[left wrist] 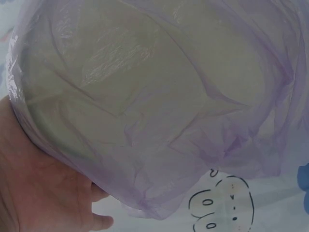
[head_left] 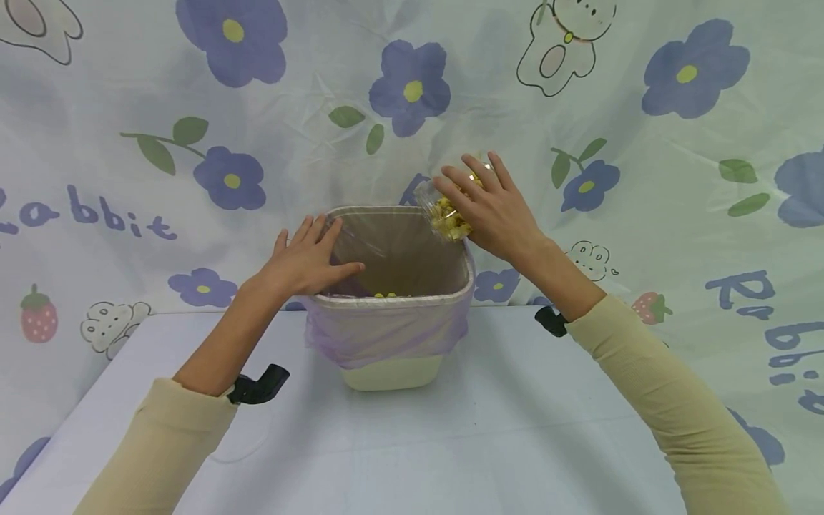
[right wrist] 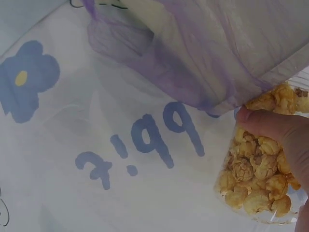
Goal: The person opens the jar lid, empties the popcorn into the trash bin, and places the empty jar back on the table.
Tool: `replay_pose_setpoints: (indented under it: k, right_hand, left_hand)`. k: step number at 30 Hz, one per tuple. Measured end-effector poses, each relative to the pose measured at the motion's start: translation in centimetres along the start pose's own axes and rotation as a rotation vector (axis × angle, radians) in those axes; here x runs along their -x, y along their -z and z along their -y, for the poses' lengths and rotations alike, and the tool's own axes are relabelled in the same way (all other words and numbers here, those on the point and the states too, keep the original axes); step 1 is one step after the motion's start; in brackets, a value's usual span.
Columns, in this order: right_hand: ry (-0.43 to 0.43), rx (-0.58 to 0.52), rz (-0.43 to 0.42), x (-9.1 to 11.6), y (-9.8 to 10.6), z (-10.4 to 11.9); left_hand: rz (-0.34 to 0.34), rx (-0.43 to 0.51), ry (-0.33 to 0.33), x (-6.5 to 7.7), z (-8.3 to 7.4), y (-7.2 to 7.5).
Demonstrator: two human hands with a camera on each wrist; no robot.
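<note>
A cream trash bin [head_left: 393, 378] stands on the table, lined with a thin purple bag [head_left: 386, 332] folded over its rim. My left hand [head_left: 305, 263] rests on the bin's left rim, fingers spread and fairly straight; the left wrist view shows it against the bag [left wrist: 159, 101]. In my right hand [head_left: 496, 214] is a clear plastic jar of popcorn [head_left: 448, 220], held tilted at the bin's right rim with its mouth toward the opening. Caramel-coloured popcorn [right wrist: 258, 176] fills much of the jar in the right wrist view. A few yellow pieces [head_left: 386, 295] show inside the bin.
A white cloth covers the table [head_left: 412, 458]. Close behind the bin hangs a backdrop [head_left: 309, 164] printed with blue flowers, rabbits and lettering. Black wrist mounts [head_left: 259, 385] sit at both sleeves.
</note>
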State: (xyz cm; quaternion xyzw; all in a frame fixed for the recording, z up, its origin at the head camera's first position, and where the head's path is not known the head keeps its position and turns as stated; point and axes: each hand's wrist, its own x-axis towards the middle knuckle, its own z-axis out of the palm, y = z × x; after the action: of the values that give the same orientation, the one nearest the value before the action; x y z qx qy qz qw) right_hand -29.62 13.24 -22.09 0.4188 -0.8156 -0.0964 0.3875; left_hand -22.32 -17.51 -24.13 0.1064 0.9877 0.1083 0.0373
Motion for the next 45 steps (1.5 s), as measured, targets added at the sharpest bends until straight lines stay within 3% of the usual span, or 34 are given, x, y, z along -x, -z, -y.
replay_pose_setpoints:
  k: [32,45]
  right_hand:
    - [0.042,0.084,0.024,-0.27,0.36,0.15]
    - [0.187,0.351,0.098,-0.52,0.96,0.50]
  left_hand:
    - [-0.003,-0.005,-0.003,-0.13,0.26,-0.04]
    - [-0.001,0.000,-0.005,0.00,0.09,0.06]
